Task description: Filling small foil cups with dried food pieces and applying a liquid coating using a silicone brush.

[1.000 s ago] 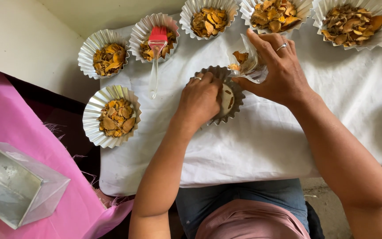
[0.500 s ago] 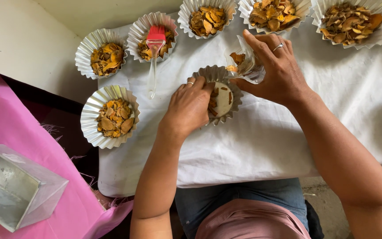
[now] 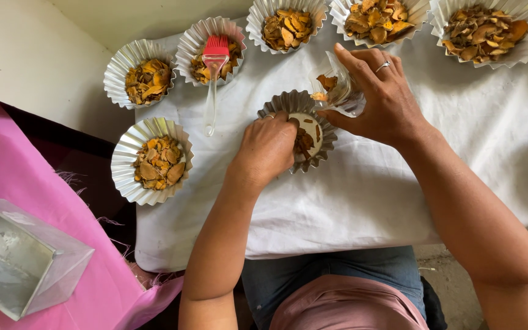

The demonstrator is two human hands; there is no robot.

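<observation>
My left hand (image 3: 268,148) rests over a fluted foil cup (image 3: 276,105) in the middle of the white cloth (image 3: 362,201), its fingers down among the brown dried pieces inside. My right hand (image 3: 381,98), with a ring on one finger, holds a small clear plastic container (image 3: 336,90) tilted just above the cup's far right rim; orange-brown pieces show inside it. Part of the cup's contents is hidden under my left hand.
Several foil cups filled with orange-brown dried slices ring the cloth: front left (image 3: 152,162), back left (image 3: 140,74), and along the top edge (image 3: 287,23). A red-bristled brush with a clear handle (image 3: 212,67) lies across one cup. A pink cloth (image 3: 44,183) and a metal box (image 3: 16,260) lie at left.
My left hand has shifted slightly left and down over the centre cup, uncovering more of its inside. The right hand has kept the clear container tilted at the rim.
</observation>
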